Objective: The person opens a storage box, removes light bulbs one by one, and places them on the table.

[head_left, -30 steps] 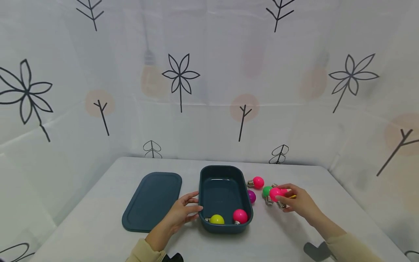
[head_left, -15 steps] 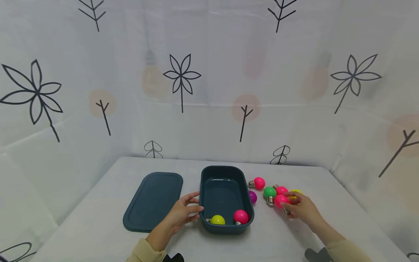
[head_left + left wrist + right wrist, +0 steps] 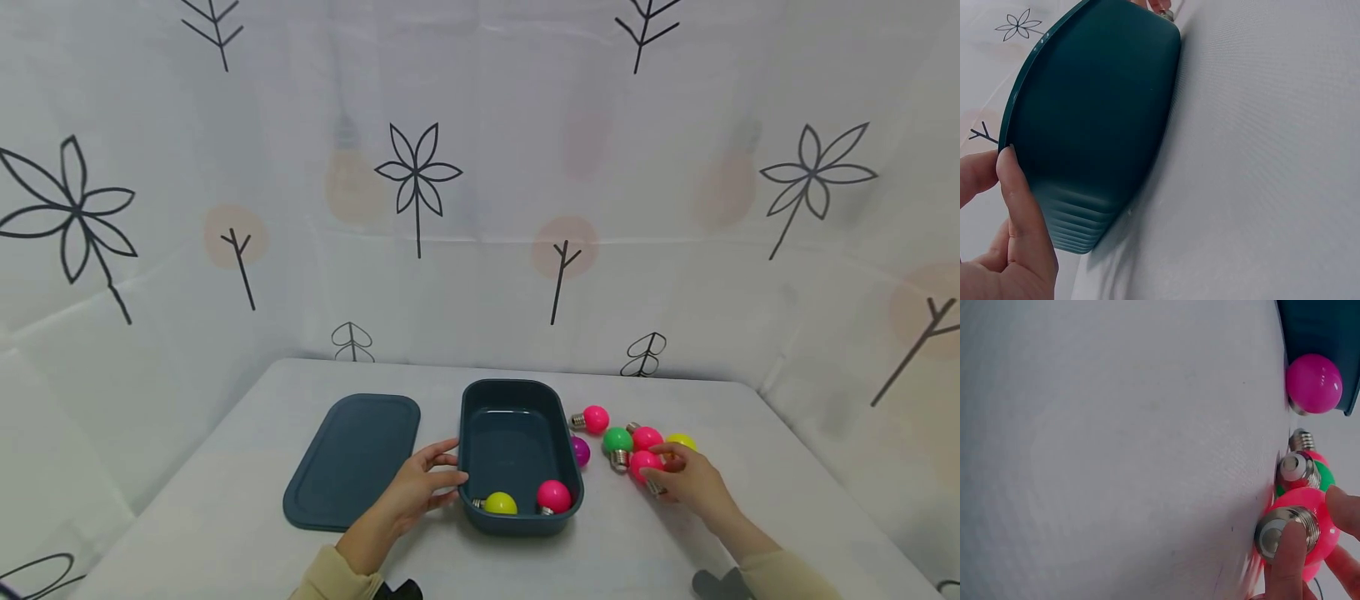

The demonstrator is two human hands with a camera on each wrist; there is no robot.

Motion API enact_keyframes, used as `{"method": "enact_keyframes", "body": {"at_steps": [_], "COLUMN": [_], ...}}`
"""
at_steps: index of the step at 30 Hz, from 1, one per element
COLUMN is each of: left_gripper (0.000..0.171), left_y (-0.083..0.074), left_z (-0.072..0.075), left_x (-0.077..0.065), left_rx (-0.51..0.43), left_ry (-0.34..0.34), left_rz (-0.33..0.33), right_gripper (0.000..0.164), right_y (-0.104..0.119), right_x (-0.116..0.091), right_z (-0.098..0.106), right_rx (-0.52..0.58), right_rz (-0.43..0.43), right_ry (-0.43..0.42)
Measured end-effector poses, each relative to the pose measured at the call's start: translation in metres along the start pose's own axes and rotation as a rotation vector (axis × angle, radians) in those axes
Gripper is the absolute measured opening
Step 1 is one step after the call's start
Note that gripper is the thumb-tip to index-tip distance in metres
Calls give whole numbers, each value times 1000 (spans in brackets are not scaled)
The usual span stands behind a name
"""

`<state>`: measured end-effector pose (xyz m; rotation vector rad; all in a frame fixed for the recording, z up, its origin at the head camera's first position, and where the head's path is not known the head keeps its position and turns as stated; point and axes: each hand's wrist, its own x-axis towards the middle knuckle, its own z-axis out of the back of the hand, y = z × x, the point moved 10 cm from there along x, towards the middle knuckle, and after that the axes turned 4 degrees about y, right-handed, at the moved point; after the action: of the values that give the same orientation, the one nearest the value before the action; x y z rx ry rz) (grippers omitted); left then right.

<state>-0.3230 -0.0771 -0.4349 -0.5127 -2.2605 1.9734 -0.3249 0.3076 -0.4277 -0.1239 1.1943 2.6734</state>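
Note:
A dark teal container [image 3: 517, 433] stands mid-table, holding a yellow light bulb [image 3: 500, 502] and a pink light bulb [image 3: 554, 496] at its near end. My left hand [image 3: 420, 483] grips the container's left rim with its fingertips; in the left wrist view a fingertip [image 3: 1011, 164] lies on the outer wall right at the rim. To the right, my right hand [image 3: 692, 479] pinches another pink light bulb [image 3: 1321, 509], one finger on its metal screw base, others at the globe. A green bulb [image 3: 618, 440], another pink bulb [image 3: 647, 437] and a yellow bulb [image 3: 682, 442] sit close around it.
A flat teal lid [image 3: 352, 462] lies left of the container. Beside the container's right wall are a purple bulb [image 3: 581, 452] and a pink bulb [image 3: 596, 419]. A white patterned cloth [image 3: 480, 283] hangs behind the white table [image 3: 600, 550].
The right hand has moved slightly right and nearer with the pink bulb, which now covers less of the green bulb and the other pink one. The left hand stays at the container's rim.

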Motion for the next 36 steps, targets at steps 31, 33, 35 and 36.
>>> {"method": "enact_keyframes", "body": {"at_steps": [31,33,35,36], "left_gripper": [67,67,67,66], "left_y": [3,3,3,2], "left_z": [0,0,0,0], "left_x": [0,-1,-1,-1], "left_rx": [-5,-3,-1,0], "left_ry": [-16,-17,-16,-16], "left_rz": [8,8,7,6], "right_gripper": [55,55,56,56], "right_y": [35,38,39,39], "right_x": [-6,-5,-2,0], "right_z": [18,16,15,14], "right_rx": [20,37,43,45], "right_rz": [115,128,130,129], "right_ry": [-21,-18,-30,-38]}}
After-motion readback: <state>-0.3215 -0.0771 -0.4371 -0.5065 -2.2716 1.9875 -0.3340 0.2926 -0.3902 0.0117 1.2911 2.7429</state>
